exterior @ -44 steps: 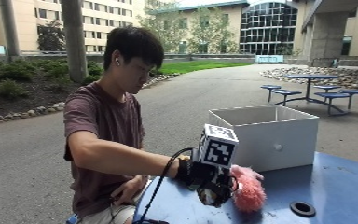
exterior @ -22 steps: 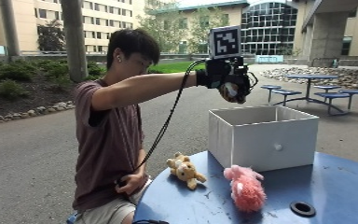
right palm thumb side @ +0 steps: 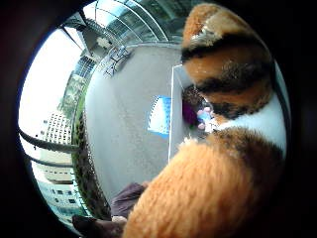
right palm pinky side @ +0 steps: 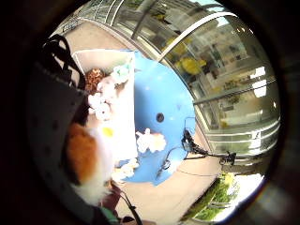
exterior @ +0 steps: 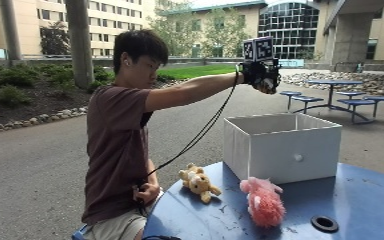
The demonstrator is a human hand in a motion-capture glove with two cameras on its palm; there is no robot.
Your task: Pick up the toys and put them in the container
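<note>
Setting: outdoor paved plaza, buildings and picnic benches behind; round blue worktop [exterior: 352, 200] in front of me.
Fingers: my gloved right hand [exterior: 262, 77] is raised high above the white container [exterior: 282, 147]. The thumb-side palm view is filled with orange, black and white striped fur, so I judge my fingers are curled round a striped plush toy [right palm thumb side: 218, 163]; the outside view does not show them clearly.
Held toy position: over the open container, not yet released.
Container contents: the little-finger-side palm view looks down into the box [right palm pinky side: 101, 61] and shows several toys already inside, white, brown and pale green ones [right palm pinky side: 105, 91].
Left on worktop: tan plush bear [exterior: 198, 182] near the edge by me; pink fluffy toy [exterior: 264, 201] just in front of the container. The two lie apart.
Progress: judged past halfway; one drop pending, two pickups left.
</note>
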